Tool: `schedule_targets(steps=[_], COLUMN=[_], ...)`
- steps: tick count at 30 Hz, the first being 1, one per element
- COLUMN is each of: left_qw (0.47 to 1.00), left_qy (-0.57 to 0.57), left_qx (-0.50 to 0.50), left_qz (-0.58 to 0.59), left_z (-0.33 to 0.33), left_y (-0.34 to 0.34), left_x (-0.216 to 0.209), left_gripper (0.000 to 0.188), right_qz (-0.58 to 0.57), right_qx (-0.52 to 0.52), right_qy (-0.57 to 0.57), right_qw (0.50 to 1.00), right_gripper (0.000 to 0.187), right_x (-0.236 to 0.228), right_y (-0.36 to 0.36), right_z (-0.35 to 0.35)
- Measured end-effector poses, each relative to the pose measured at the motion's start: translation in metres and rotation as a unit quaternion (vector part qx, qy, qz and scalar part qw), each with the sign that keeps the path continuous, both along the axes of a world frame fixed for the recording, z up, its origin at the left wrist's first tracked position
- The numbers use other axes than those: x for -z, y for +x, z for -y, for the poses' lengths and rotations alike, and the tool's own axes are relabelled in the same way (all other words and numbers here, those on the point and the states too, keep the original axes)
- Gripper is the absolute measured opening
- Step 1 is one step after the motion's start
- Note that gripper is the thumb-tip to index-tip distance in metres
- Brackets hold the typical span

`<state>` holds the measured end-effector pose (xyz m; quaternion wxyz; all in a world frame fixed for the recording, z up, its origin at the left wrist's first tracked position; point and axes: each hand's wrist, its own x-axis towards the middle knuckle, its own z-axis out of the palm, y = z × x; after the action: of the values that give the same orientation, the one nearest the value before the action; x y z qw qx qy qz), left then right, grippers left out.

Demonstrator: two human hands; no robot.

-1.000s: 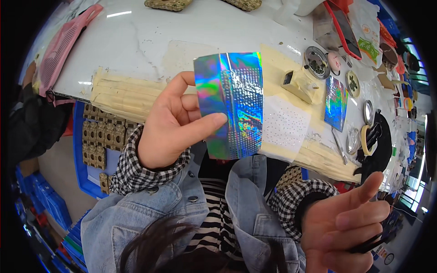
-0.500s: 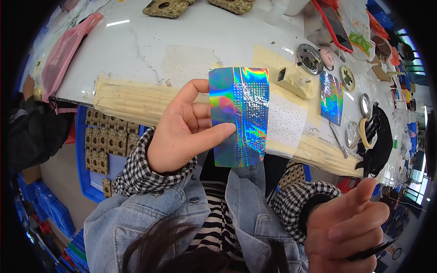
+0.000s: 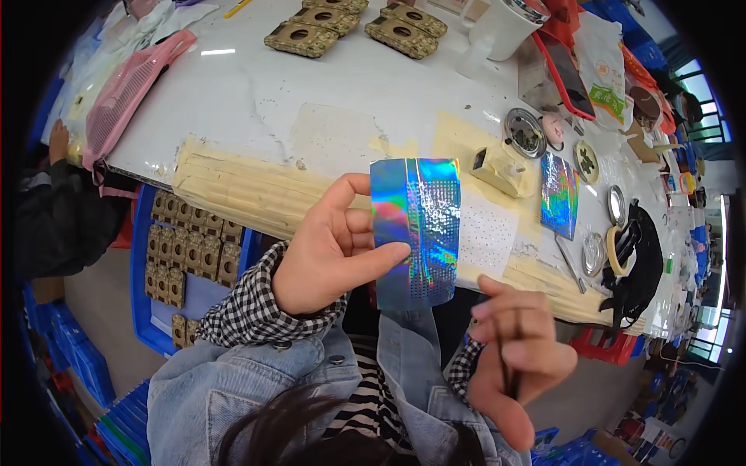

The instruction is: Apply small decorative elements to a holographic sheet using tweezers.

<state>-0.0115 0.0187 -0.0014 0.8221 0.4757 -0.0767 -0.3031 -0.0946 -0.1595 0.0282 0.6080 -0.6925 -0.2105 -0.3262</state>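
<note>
My left hand (image 3: 330,248) pinches a shiny rainbow-coloured foil sheet (image 3: 392,221) along its left side, thumb in front and fingers behind. Rows of tiny dots cover the sheet's right part, and creases run down its middle. My right hand (image 3: 524,342) is just right of and below the sheet, apart from it. Its fingers are curled around dark slim tweezers (image 3: 510,353), partly hidden and slightly blurred. Behind the foil, a white sheet with scattered tiny specks (image 3: 486,233) lies on the table's taped front edge.
Camouflage-patterned cases (image 3: 303,39) lie at the back; more fill a blue tray (image 3: 148,311) below the table at left. A taped block (image 3: 501,171), round metal dish (image 3: 526,132), second foil sheet (image 3: 559,194), metal tool (image 3: 571,264) and tape roll (image 3: 619,241) sit at right.
My right hand has swung left and up from the lower right, closer to the foil, bringing the tweezers along. The foil and my left hand sit slightly lower in view.
</note>
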Motion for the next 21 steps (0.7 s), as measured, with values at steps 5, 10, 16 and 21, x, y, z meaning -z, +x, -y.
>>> schedule_targets(steps=[5, 10, 16, 21], left_qw=[0.999, 0.998, 0.998, 0.998], left_qy=[0.019, 0.051, 0.045, 0.055], left_qx=[-0.028, -0.024, -0.033, -0.031], left_qz=[-0.016, 0.006, -0.005, -0.011], left_z=[0.007, 0.012, 0.015, 0.015], left_y=[0.005, 0.007, 0.009, 0.01], left_x=[-0.001, 0.003, 0.005, 0.003], left_gripper=[0.053, 0.055, 0.06, 0.061], right_qz=[-0.151, -0.106, -0.106, -0.117], right_qx=[0.033, 0.047, 0.065, 0.047], right_qy=[-0.202, -0.276, -0.226, -0.241], right_qw=[0.967, 0.954, 0.966, 0.962], right_gripper=[0.062, 0.046, 0.043, 0.044], right_x=[0.017, 0.022, 0.033, 0.033], right_y=[0.002, 0.017, 0.021, 0.023], right_z=[0.012, 0.016, 0.013, 0.014])
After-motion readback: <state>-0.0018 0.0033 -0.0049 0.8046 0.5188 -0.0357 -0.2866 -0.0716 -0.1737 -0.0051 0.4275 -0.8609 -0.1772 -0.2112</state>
